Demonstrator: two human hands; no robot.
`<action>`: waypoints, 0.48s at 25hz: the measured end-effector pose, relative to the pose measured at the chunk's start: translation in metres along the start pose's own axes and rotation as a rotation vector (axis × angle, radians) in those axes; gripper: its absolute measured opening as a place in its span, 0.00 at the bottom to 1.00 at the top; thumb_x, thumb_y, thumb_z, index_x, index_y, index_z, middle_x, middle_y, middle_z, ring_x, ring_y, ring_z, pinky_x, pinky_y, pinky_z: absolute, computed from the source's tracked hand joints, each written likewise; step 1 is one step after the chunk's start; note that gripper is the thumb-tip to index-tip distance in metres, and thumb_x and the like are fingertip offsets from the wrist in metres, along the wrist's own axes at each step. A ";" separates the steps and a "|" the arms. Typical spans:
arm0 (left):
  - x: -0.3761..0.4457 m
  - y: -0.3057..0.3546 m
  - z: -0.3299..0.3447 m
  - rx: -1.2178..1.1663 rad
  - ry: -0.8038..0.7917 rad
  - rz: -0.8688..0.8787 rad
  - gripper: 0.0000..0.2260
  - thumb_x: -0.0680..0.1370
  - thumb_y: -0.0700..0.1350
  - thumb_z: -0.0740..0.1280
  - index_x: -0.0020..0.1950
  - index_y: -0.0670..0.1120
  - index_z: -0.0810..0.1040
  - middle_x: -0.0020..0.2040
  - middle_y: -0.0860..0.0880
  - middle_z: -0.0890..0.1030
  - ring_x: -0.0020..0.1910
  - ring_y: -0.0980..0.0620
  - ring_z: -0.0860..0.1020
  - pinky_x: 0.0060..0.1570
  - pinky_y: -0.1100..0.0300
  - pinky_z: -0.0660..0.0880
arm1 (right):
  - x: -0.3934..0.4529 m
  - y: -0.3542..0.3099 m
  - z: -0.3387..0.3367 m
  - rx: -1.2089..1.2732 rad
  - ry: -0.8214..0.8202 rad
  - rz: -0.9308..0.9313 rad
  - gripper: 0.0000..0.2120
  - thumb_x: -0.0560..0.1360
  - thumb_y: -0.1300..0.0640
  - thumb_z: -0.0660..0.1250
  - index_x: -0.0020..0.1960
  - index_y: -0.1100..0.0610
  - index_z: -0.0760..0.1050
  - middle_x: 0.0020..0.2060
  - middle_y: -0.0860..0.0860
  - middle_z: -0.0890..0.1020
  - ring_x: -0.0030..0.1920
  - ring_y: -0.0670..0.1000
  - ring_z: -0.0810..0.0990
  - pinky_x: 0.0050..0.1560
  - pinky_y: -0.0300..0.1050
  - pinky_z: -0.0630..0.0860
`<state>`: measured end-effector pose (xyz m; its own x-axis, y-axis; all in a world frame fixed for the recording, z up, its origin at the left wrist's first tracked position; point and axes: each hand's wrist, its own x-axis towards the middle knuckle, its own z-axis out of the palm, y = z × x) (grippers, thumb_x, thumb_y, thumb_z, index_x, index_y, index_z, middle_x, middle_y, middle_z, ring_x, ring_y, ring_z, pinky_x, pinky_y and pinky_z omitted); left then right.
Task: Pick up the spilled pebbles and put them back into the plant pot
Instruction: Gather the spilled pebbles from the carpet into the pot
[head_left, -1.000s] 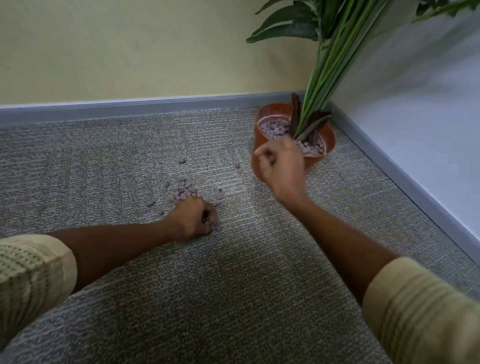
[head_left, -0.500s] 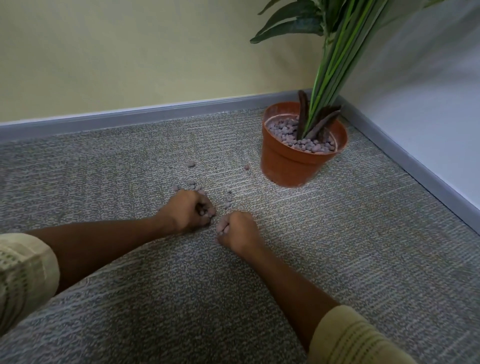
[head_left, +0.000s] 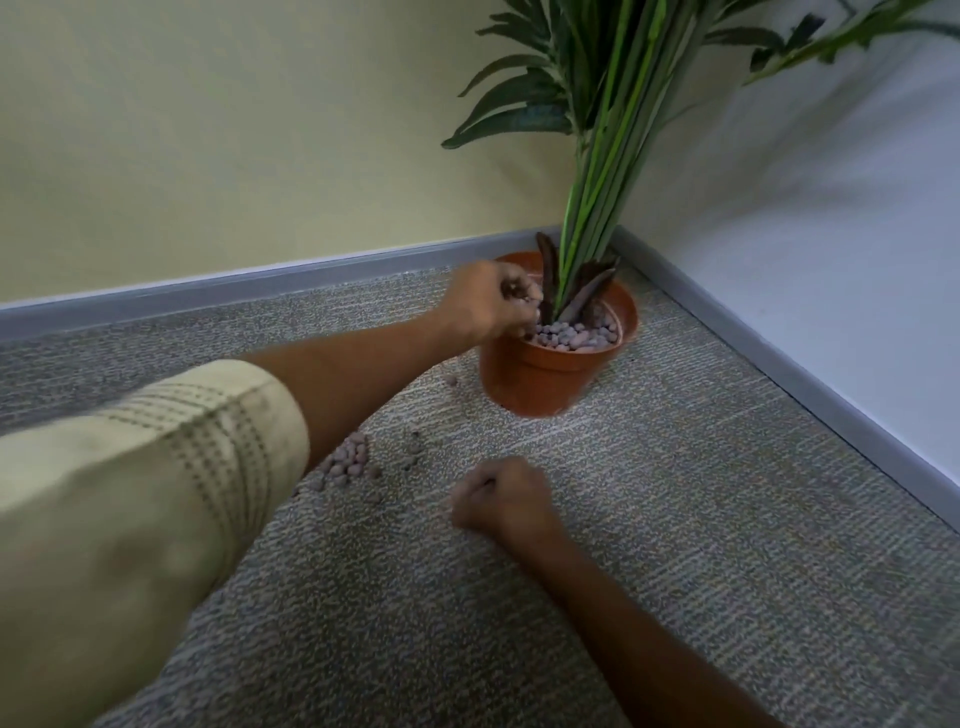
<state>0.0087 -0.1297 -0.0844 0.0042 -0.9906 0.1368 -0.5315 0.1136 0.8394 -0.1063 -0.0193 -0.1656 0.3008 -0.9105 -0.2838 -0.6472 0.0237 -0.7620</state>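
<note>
head view: plant pot (head_left: 545, 379) full of pebbles (head_left: 576, 335); left hand (head_left: 491, 301) grip pinching pebbles over it.

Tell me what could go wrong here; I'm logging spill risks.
The left hand hangs at the plant pot's near rim, so released pebbles might drop outside onto the carpet. The left forearm crosses above the spilled pebbles and might scatter them.

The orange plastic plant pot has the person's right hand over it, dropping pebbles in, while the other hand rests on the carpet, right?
Not quite: the head view shows the left hand over the orange plastic plant pot, with small grey pebbles in its fingers. The right hand is the one resting on the grey carpet.
</note>
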 end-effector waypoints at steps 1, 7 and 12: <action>0.007 0.003 0.006 0.012 -0.005 -0.010 0.09 0.72 0.36 0.71 0.51 0.37 0.80 0.42 0.43 0.81 0.26 0.62 0.78 0.31 0.72 0.77 | 0.002 -0.006 -0.017 0.073 0.032 0.005 0.09 0.63 0.66 0.74 0.32 0.54 0.79 0.27 0.45 0.78 0.27 0.41 0.77 0.34 0.33 0.76; 0.010 -0.010 0.000 0.126 0.047 -0.022 0.09 0.74 0.36 0.68 0.53 0.40 0.82 0.50 0.42 0.84 0.45 0.51 0.81 0.42 0.65 0.79 | 0.047 -0.042 -0.092 0.277 0.338 -0.114 0.08 0.66 0.69 0.72 0.38 0.58 0.79 0.29 0.50 0.78 0.29 0.49 0.77 0.44 0.52 0.82; -0.027 -0.035 -0.027 0.118 0.159 -0.082 0.06 0.76 0.36 0.66 0.50 0.39 0.82 0.46 0.40 0.84 0.38 0.47 0.81 0.34 0.64 0.78 | 0.086 -0.056 -0.104 -0.013 0.435 -0.176 0.04 0.68 0.63 0.73 0.42 0.57 0.81 0.36 0.51 0.82 0.40 0.50 0.81 0.47 0.40 0.79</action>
<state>0.0505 -0.1053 -0.1031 0.1802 -0.9706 0.1594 -0.6191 0.0140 0.7852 -0.1171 -0.1420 -0.0870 0.0872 -0.9888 0.1213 -0.6224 -0.1492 -0.7684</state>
